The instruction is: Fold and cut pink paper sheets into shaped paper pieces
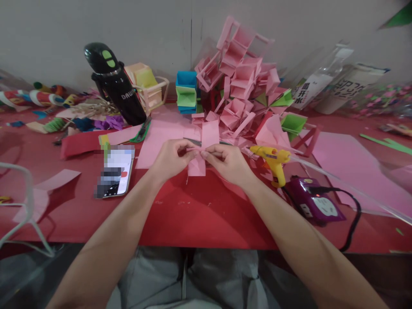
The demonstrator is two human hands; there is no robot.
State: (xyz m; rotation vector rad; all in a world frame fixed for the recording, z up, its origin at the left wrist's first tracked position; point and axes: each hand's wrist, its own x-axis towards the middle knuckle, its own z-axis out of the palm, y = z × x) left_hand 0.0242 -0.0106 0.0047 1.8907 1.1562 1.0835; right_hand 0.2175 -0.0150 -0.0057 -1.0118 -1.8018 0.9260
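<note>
Both hands meet over the red table (199, 214) and pinch a small folded pink paper piece (206, 141). My left hand (172, 159) grips its left side with closed fingers. My right hand (227, 161) holds the right side, thumb and fingers pressed together. One flap of the paper stands up above the fingers and another hangs below. Just behind it rises a pile of folded pink paper frames (238, 81).
A phone (116, 171) lies left of my hands. A yellow glue gun (273, 161) and a purple power strip (313, 199) with a black cable sit to the right. A black bottle (114, 81), blue and green paper boxes (186, 92) and pink sheets (347, 167) lie around.
</note>
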